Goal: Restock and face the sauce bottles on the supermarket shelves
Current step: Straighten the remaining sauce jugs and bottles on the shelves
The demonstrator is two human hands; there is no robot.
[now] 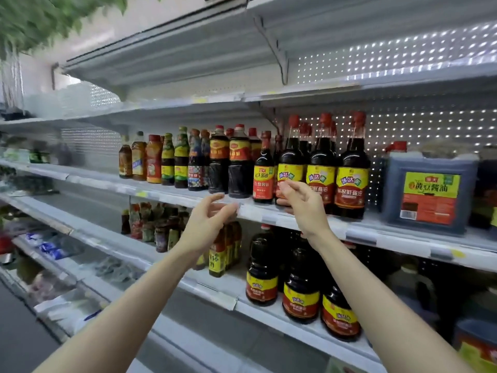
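well, the dark red-capped plastic sauce bottle [291, 154] stands upright, label outward. right hand [301, 205] fingers curl at it, grip unclear; left hand [207, 224] fingers loosely spread.

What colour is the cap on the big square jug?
Red cap, on the jug, clearest in head view.

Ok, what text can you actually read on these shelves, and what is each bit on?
"黄豆酱油": label of the big jug.
"味达美", "味极鲜酱油": rightmost tall dark bottle.
"生抽酱油": slim red-label bottle.
"料酒", probably: yellow-label bottle on the shelf below.
Too blurred to read: price strips, left-hand bottles, lower dark bottles.
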